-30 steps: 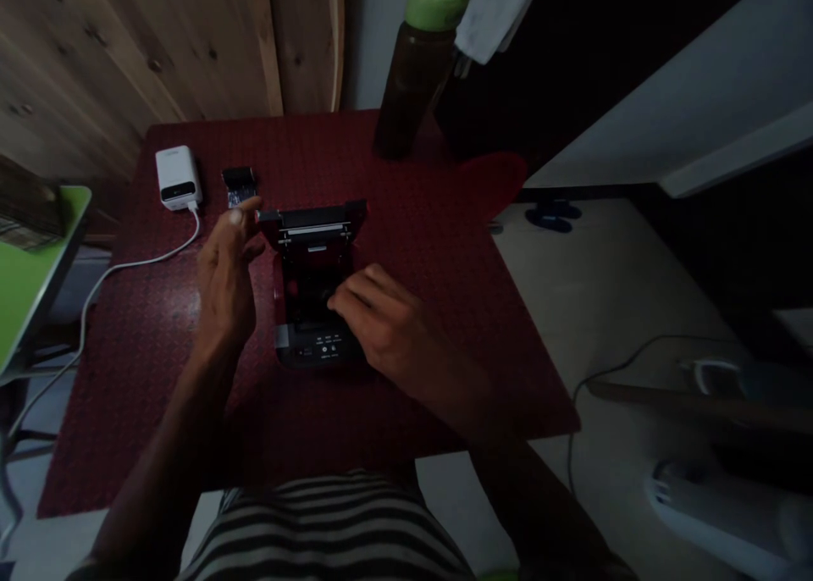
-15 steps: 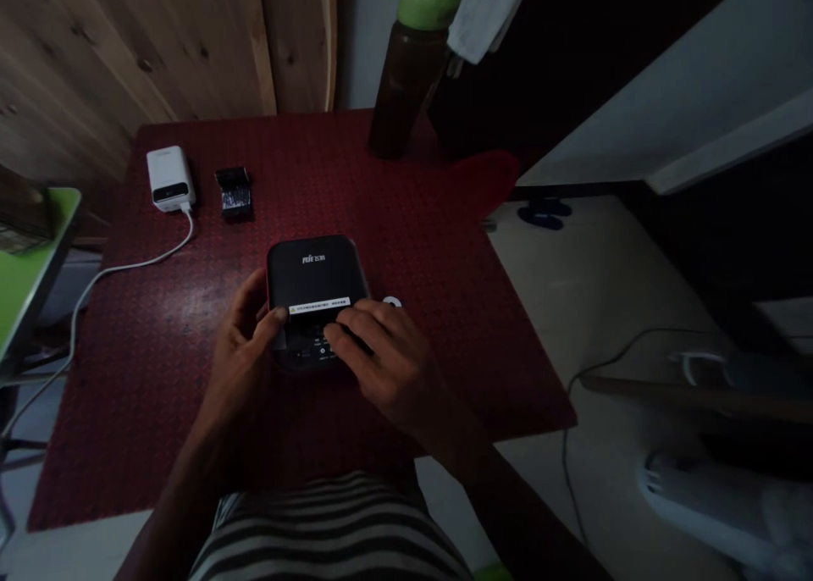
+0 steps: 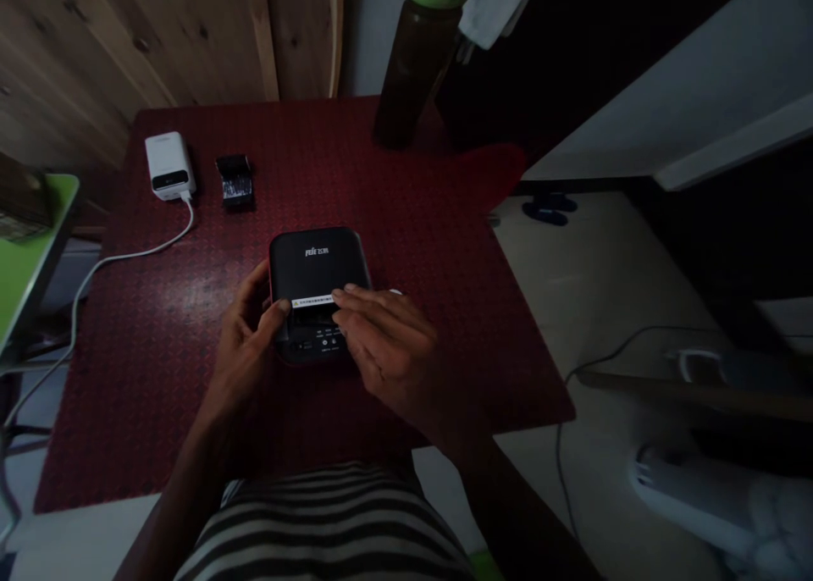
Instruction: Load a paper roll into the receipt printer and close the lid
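A flat black box [image 3: 318,263] with rounded corners, reddish sides and a pale logo lies on the red table. Across it runs a white warning label [image 3: 311,301]. Below the label is a dark gap, then a lower panel [image 3: 321,344] with small white icons and print. My left hand [image 3: 247,340] grips the box's left side, thumb on the top near the label's left end. My right hand [image 3: 390,335] has its fingers bunched together on the right end of the label and the gap, covering that part. Whether its fingertips pinch anything is hidden.
A white power bank [image 3: 170,166] with a cable [image 3: 136,253] stands at the table's back left, beside a small black item with a shiny label [image 3: 235,181]. A brown bottle with a green lid [image 3: 419,64] stands at the back. A white round thing shows partly behind my right hand.
My right fingers have moved up from the icon panel to the label's right end, uncovering more of the panel. My left hand keeps its grip. The whole view has shifted slightly.
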The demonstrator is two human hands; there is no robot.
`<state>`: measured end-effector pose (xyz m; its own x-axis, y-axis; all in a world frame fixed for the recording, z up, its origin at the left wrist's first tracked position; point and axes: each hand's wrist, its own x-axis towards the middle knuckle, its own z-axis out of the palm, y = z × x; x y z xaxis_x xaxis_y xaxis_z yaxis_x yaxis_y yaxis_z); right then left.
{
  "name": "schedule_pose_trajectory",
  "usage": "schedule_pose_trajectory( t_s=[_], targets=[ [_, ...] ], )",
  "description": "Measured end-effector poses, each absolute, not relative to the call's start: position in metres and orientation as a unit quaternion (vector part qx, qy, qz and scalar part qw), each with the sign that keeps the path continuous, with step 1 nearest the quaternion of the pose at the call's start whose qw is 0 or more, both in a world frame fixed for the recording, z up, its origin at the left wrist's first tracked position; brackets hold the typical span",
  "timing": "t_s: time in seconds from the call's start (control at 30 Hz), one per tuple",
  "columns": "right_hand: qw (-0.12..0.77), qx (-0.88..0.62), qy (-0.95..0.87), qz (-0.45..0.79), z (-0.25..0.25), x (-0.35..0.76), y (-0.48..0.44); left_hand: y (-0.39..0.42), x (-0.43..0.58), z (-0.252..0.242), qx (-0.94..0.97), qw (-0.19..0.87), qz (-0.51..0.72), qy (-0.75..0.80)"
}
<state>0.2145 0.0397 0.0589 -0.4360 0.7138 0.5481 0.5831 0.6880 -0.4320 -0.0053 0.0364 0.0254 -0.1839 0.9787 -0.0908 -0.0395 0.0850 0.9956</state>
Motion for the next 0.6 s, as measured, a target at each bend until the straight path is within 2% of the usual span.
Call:
schedule_pose_trajectory(
  t_s=[0.33,0.6],
  targets=[
    [0.483,-0.477,-0.724,0.124,0.042,0.224,0.002,0.008,-0.004,0.034,0.38,0.499,0.54,0.561],
    [0.481,-0.525,-0.688,0.143,0.026,0.219,-0.014,0.008,0.0,0.034,0.369,0.503,0.554,0.551]
  ],
)
